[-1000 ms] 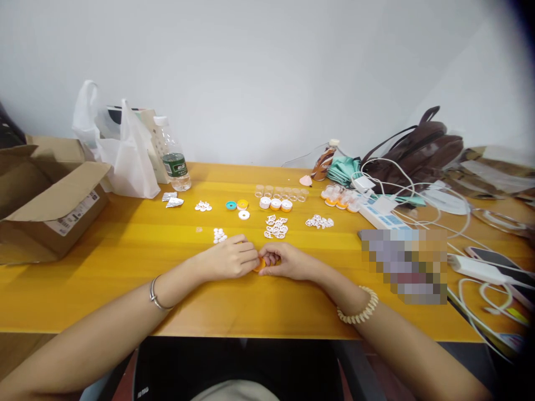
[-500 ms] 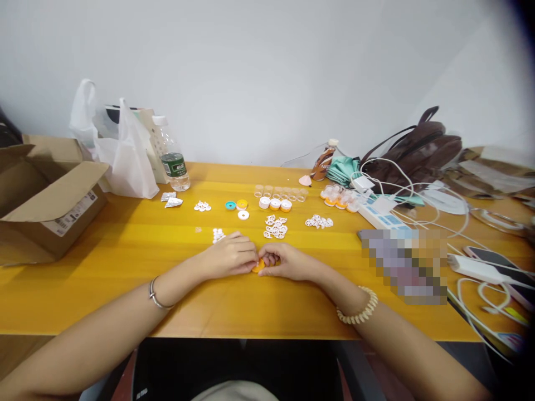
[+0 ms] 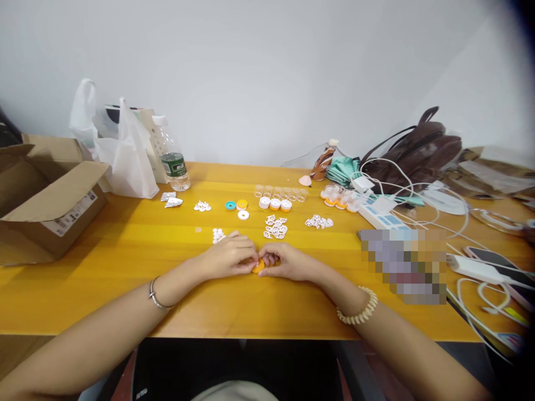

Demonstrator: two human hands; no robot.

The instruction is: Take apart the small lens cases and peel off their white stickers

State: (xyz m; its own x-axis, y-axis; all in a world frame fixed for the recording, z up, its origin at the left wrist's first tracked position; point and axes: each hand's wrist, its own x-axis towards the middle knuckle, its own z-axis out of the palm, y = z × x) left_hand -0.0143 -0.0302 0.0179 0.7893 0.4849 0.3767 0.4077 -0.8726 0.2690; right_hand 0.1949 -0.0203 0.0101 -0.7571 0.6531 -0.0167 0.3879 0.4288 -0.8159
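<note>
My left hand [image 3: 229, 255] and my right hand [image 3: 288, 260] meet at the middle of the yellow table [image 3: 125, 245], fingers curled together around a small orange round part [image 3: 258, 267] that rests on the tabletop. Both hands pinch it; most of it is hidden by the fingers. Just beyond them lie several white ring-shaped pieces [image 3: 276, 227], a small pile of white discs [image 3: 218, 234], another white pile [image 3: 319, 221], and teal, orange and white caps [image 3: 237, 206]. A row of small clear cups [image 3: 281, 192] stands behind those.
An open cardboard box [image 3: 45, 195] sits at the far left, with white plastic bags [image 3: 121, 150] and a water bottle [image 3: 173, 159] beside it. At the right are a brown bag [image 3: 418, 147], a power strip [image 3: 378, 211], tangled white cables [image 3: 472, 267] and a phone [image 3: 497, 262].
Both hands stay together on the orange part; fingers shift only slightly. The view has nudged a little.
</note>
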